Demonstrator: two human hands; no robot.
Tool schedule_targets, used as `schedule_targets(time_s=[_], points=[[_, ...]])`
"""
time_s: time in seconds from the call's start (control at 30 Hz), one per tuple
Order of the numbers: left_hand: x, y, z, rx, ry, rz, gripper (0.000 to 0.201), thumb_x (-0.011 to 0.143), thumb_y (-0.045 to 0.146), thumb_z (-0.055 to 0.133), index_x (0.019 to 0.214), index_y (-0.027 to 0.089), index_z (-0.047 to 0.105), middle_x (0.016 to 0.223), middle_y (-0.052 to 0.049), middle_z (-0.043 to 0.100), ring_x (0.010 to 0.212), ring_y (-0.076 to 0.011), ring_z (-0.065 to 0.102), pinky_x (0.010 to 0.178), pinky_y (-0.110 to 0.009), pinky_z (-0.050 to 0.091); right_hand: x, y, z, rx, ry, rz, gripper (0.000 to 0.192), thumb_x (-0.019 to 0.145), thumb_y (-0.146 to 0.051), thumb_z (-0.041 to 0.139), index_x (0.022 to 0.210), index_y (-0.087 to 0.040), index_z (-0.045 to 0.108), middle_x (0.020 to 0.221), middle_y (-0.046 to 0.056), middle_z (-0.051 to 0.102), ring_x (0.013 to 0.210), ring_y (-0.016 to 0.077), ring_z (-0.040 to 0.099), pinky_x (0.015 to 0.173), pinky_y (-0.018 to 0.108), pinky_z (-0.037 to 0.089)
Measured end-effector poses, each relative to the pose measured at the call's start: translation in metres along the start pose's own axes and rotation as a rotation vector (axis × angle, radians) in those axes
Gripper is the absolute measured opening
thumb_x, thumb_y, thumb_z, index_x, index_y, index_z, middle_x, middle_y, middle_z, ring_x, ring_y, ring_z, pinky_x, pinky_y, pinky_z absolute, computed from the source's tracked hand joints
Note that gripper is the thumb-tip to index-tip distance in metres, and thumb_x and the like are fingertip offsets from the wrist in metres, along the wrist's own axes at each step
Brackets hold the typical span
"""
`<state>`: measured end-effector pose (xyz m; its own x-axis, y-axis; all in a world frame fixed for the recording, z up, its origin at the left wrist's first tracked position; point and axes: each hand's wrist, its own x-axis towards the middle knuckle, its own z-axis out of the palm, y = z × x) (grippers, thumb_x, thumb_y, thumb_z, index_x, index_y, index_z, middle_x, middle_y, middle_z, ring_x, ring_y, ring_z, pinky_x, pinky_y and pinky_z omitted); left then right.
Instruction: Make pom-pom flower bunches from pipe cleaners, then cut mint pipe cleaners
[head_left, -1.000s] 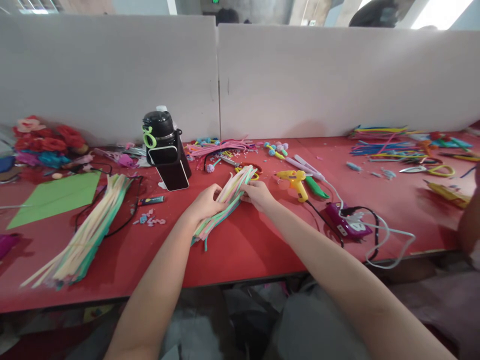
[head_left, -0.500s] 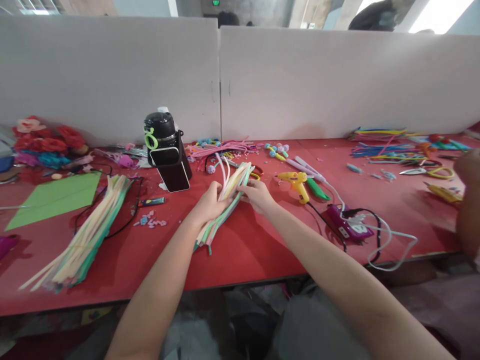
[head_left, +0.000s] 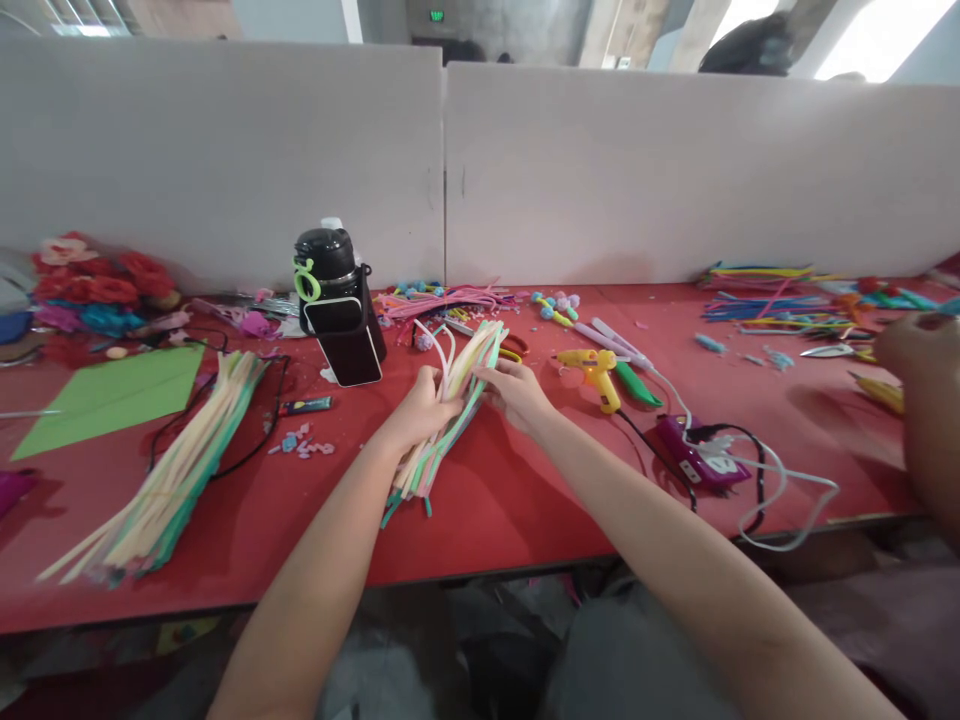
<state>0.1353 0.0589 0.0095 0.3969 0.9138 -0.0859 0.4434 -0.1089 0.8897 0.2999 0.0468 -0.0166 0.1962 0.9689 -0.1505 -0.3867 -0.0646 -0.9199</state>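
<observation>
While the bundle of pastel pipe cleaners (head_left: 442, 425) lies on the red table (head_left: 525, 500) slanting from near-left to far-right, the left hand (head_left: 420, 408) grips its middle and the right hand (head_left: 517, 392) pinches strands just beside its far end.

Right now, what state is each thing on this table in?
Left hand: gripping the stems.
Right hand: pinching the stems' far end.
Stems: bundled, a few bent up.
Second bundle: lying loose, untouched.
Bottle: upright, capped.
Glue gun: lying down, corded.
Green sheet: flat.
</observation>
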Motion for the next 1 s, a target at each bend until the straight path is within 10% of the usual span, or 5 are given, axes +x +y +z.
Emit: schedule_targets(time_s=[0.57, 1.0], points=[[0.006, -0.001, -0.005, 0.000, 0.118, 0.012, 0.040, 0.083, 0.021, 0.072, 0.109, 0.020, 0.041, 0.124, -0.012, 0.065, 0.119, -0.0258, 0.063, 0.103, -0.038, 0.047, -0.003, -0.005, -0.004, 0.051, -0.098, 0.022, 0.008, 0.078, -0.021, 0.073, 0.085, -0.018, 0.070, 0.085, 0.002, 0.074, 0.073, 0.0128, 0.067, 0.075, 0.028, 0.057], [0.007, -0.005, -0.002, -0.093, 0.115, 0.010, 0.057, 0.070, 0.029, 0.085, 0.108, 0.020, 0.042, 0.119, -0.011, 0.063, 0.113, -0.0288, 0.065, 0.099, -0.041, 0.049, 0.007, 0.015, -0.003, -0.179, 0.197, -0.147, 0.014, 0.063, -0.019, 0.068, 0.070, -0.019, 0.056, 0.055, -0.007, 0.056, 0.049, 0.0095, 0.050, 0.047, 0.022, 0.037]])
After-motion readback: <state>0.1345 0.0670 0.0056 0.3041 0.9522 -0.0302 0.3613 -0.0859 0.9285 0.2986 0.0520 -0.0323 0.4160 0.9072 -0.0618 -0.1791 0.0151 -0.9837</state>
